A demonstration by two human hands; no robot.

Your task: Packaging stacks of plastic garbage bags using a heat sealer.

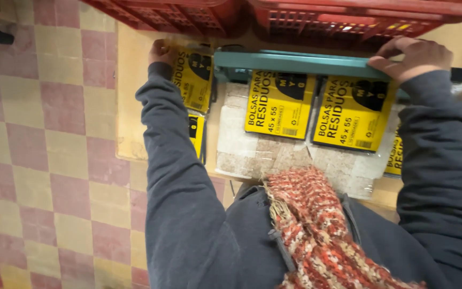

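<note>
My left hand (161,52) grips the top edge of a yellow and black packet (193,77) at the left end of a teal bar (295,63). My right hand (415,56) presses down on the right end of that teal bar. Under the bar lie two more yellow packets side by side, one in the middle (279,104) and one to its right (353,113). They rest on a worn whitish pad (252,152) on a tan tabletop (132,107).
Two red plastic crates (348,18) stand at the far edge of the table. More yellow packets show at the left (196,131) and the right (394,155). A checkered pink and cream floor (49,160) lies to the left. My red knitted scarf (322,230) hangs below.
</note>
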